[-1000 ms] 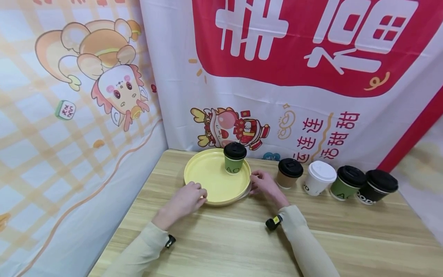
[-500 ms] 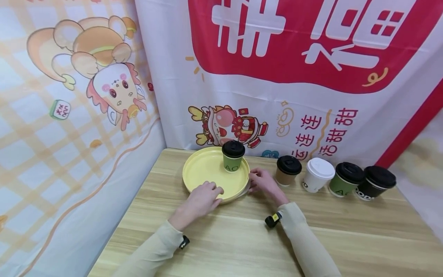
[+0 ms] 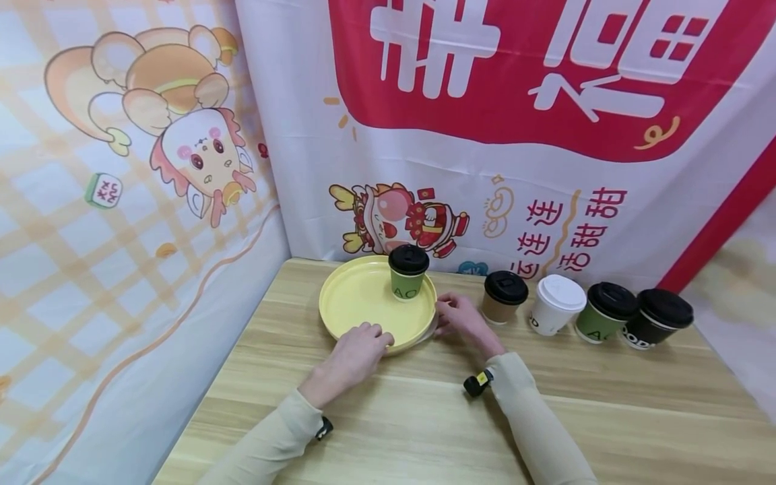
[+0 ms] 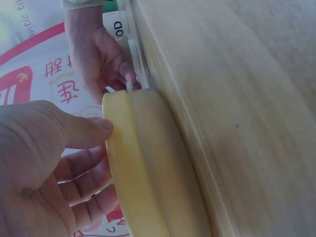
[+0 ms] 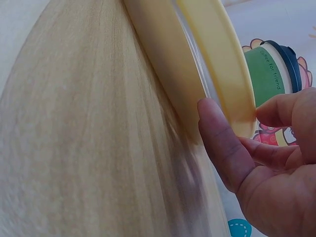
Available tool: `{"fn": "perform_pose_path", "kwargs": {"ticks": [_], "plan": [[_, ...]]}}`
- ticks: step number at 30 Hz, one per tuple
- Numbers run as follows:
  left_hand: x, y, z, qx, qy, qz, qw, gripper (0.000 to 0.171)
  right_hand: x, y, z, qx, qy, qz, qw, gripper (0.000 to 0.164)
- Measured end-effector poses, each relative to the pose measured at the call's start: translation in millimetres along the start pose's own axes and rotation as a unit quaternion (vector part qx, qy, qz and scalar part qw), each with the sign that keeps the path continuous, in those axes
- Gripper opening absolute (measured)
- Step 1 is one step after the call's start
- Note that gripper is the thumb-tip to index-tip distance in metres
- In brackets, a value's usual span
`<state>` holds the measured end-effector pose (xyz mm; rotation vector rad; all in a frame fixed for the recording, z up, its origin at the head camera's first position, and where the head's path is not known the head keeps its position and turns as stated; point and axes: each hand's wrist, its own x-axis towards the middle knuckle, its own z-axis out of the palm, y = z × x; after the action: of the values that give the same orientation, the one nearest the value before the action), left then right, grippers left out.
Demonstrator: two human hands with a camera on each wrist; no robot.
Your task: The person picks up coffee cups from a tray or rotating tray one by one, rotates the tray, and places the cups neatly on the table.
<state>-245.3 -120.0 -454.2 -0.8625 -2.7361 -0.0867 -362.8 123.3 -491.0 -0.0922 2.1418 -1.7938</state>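
A round yellow tray (image 3: 358,303) sits on a paler round base (image 4: 170,163), with a translucent layer (image 5: 197,54) between them. On the tray's back right part a green paper cup (image 3: 406,283) with a black lid stands upright. My left hand (image 3: 358,356) holds the front rim, its thumb (image 4: 91,131) on the rim and its other fingers over the inner side. At the right edge my right hand (image 3: 463,320) pinches the stack: the thumb (image 5: 217,133) lies against the translucent layer and a fingertip touches the upper rim.
Right of the tray stand a brown cup (image 3: 500,311), a white cup (image 3: 548,320), a green cup (image 3: 597,325) and a black cup (image 3: 639,333), all lidded, in a row on the wooden table (image 3: 424,424). Printed cloths hang behind the table (image 3: 303,168) and at its left.
My left hand has slid right along the tray's front rim and settled on it. The right hand keeps its place at the right edge. The view has shifted slightly.
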Motion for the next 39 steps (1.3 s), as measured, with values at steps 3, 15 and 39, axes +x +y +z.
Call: {"fn": "perform_pose_path", "kwargs": {"ticks": [3, 15, 39], "plan": [[-2.4, -2.8, 1.6, 0.000, 0.004, -0.003, 1.0000, 0.013, 0.5, 0.6, -0.7, -0.003, -0.004, -0.003, 1.000, 0.035], [-13.0, -22.4, -4.3, 0.002, 0.019, 0.008, 0.9998, 0.011, -1.6, -2.5, -2.6, 0.003, 0.005, -0.006, 1.000, 0.030], [-5.5, -18.7, -4.7, -0.066, 0.018, 0.036, 0.9970, 0.023, -0.6, 0.0, -1.9, 0.010, -0.002, -0.010, 1.000, 0.031]]}}
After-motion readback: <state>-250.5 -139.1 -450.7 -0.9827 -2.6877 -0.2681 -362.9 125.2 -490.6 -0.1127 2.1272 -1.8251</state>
